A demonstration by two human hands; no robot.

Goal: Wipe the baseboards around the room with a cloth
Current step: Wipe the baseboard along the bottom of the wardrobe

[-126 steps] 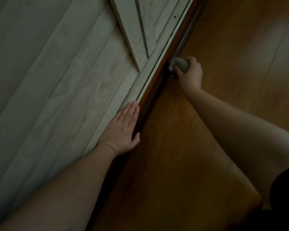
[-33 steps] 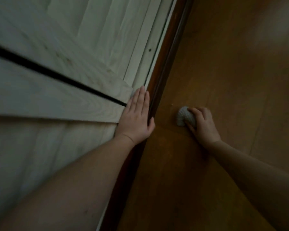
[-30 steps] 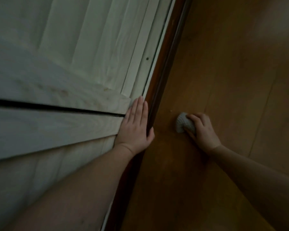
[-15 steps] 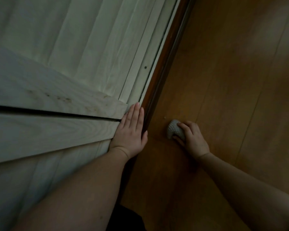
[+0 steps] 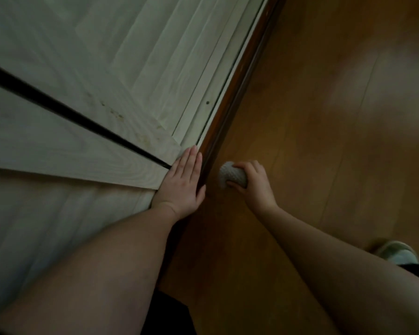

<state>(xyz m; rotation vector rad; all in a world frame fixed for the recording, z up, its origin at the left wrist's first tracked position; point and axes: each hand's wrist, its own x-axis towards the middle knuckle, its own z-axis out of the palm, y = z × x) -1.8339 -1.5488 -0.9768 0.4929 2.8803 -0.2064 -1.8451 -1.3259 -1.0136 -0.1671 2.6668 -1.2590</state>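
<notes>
Two hands are low: your left hand (image 5: 182, 182) lies flat, fingers straight, on the pale wall panel (image 5: 82, 151) above the baseboard (image 5: 230, 102). Your right hand (image 5: 254, 184) clutches the balled cloth (image 5: 230, 176) on the floor (image 5: 324, 141), just beside the baseboard; bare boards spread rightward.

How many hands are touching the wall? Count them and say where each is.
1. The left hand lies flat on the wall; the right hand grips the cloth near the floor.
</notes>
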